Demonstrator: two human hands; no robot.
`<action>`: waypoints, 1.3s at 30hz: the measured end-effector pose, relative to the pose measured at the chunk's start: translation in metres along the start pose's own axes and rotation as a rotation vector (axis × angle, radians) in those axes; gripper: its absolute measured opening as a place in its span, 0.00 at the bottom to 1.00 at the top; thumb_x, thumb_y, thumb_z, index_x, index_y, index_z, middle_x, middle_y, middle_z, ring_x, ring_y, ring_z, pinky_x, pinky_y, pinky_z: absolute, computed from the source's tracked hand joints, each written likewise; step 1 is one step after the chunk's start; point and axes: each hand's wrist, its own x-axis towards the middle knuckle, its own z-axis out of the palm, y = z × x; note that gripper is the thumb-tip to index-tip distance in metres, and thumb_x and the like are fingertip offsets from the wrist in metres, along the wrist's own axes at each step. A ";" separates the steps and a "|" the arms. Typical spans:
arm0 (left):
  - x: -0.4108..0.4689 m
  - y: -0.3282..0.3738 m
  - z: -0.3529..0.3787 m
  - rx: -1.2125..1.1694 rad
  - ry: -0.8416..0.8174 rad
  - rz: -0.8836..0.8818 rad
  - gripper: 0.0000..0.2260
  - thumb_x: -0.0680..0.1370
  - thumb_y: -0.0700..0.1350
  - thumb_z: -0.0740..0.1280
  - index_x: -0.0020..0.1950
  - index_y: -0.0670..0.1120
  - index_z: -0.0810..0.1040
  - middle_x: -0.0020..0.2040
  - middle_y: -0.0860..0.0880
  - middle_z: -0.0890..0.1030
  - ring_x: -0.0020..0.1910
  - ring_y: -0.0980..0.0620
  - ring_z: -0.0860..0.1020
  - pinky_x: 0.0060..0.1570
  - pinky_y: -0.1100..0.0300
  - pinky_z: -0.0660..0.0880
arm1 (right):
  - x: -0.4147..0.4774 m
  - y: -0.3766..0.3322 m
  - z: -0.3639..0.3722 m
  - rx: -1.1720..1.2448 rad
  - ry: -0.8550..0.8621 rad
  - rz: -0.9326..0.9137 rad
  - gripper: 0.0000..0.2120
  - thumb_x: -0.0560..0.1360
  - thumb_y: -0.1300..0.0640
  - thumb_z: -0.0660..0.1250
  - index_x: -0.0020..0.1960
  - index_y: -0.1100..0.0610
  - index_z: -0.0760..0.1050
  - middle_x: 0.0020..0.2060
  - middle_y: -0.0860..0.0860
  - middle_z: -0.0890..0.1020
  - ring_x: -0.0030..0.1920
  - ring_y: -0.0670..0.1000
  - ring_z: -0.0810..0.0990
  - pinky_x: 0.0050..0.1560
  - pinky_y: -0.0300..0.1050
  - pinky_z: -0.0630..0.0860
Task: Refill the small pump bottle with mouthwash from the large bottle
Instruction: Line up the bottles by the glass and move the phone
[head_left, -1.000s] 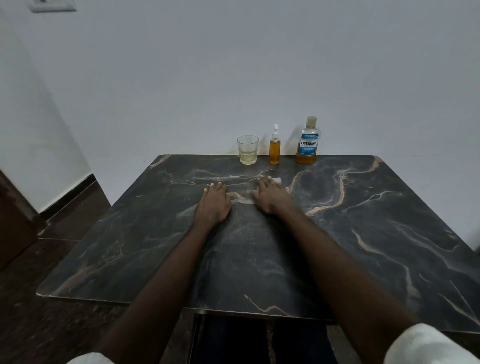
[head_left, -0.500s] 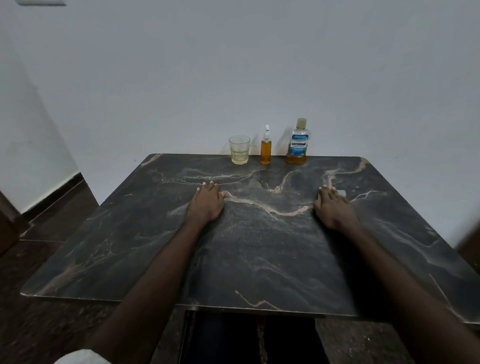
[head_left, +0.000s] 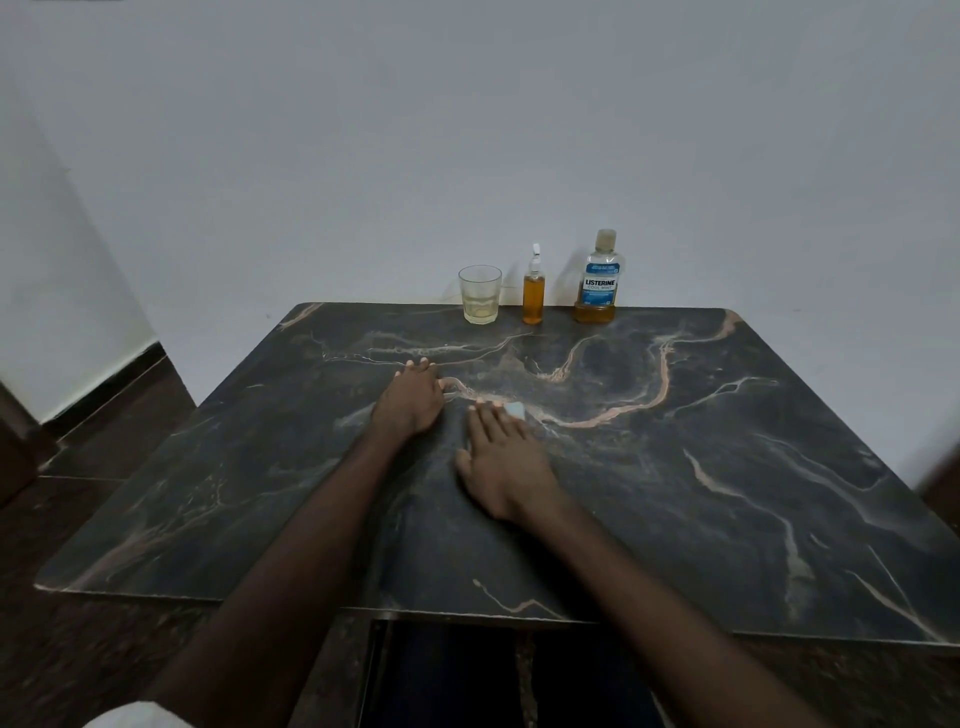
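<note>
The small pump bottle stands upright at the far edge of my worktop, well beyond both of my hands, so I work up to it from the near side. Closest to me, both bare forearms reach across the dark marbled surface. My right hand lies palm down with fingers spread flat, its grip open and holding nothing; a small pale bluish piece peeks out at its fingertips, and I cannot tell what it is. Just to the left and a little farther out, my left hand also rests flat on the worktop, fingers together, grip loose and empty. The two hands sit near each other without touching. At the far edge, against the white wall, stands a row: a drinking glass with a little pale liquid, then the pump bottle filled with amber liquid, then the large bottle with a blue label, amber liquid low in its base.
</note>
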 end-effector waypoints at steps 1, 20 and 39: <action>0.003 -0.004 -0.004 -0.029 -0.011 -0.011 0.17 0.87 0.41 0.54 0.72 0.36 0.73 0.77 0.35 0.71 0.76 0.36 0.69 0.75 0.48 0.64 | 0.010 -0.008 0.000 0.006 -0.011 -0.007 0.34 0.84 0.41 0.43 0.84 0.58 0.43 0.84 0.56 0.46 0.84 0.54 0.43 0.82 0.54 0.42; -0.004 -0.028 0.000 -0.014 0.034 0.044 0.21 0.88 0.44 0.53 0.81 0.39 0.66 0.83 0.39 0.61 0.84 0.40 0.57 0.82 0.44 0.53 | 0.066 0.117 -0.039 0.016 -0.043 0.121 0.31 0.86 0.40 0.43 0.84 0.53 0.45 0.84 0.54 0.46 0.83 0.54 0.45 0.81 0.55 0.46; -0.008 -0.022 -0.001 -0.011 0.072 0.039 0.19 0.88 0.44 0.55 0.77 0.39 0.71 0.81 0.39 0.65 0.82 0.39 0.62 0.81 0.44 0.57 | -0.040 0.136 -0.024 -0.050 0.015 0.315 0.38 0.83 0.33 0.35 0.84 0.57 0.41 0.83 0.55 0.43 0.83 0.56 0.43 0.81 0.55 0.43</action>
